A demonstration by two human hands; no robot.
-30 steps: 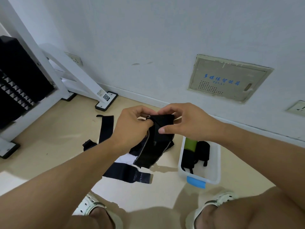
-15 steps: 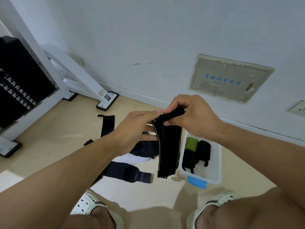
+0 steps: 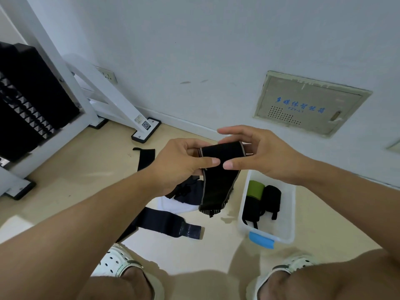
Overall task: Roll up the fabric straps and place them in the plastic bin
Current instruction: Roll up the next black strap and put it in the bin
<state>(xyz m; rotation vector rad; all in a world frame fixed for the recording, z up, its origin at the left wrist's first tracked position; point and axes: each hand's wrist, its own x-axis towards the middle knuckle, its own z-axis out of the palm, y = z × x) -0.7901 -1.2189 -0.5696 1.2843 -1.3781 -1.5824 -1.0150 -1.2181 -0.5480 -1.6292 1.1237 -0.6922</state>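
Note:
A black fabric strap [image 3: 217, 187] with pale edging hangs in the air between my hands, its top end folded over. My left hand [image 3: 181, 164] pinches that top end from the left, thumb in front. My right hand [image 3: 257, 156] holds the same end from the right, thumb below and fingers partly spread. Below them on the floor stands a clear plastic bin [image 3: 290, 213] with a blue handle, holding a green roll [image 3: 255, 188] and black rolled straps [image 3: 270, 198]. More dark straps lie on the floor: one long [image 3: 164, 223], one further back [image 3: 145, 158], a heap [image 3: 186, 191] under my hands.
A white machine frame [image 3: 112, 98] with a black weight stack [image 3: 26, 100] stands at the left. The wall with a beige panel [image 3: 309, 105] is close ahead. My knees and white clogs [image 3: 114, 263] are at the bottom edge. A white cloth [image 3: 173, 207] lies under the heap.
The strap's top end has been turned flat and wide between both hands, and the hanging tail has shortened. My right hand's fingers have spread open above it.

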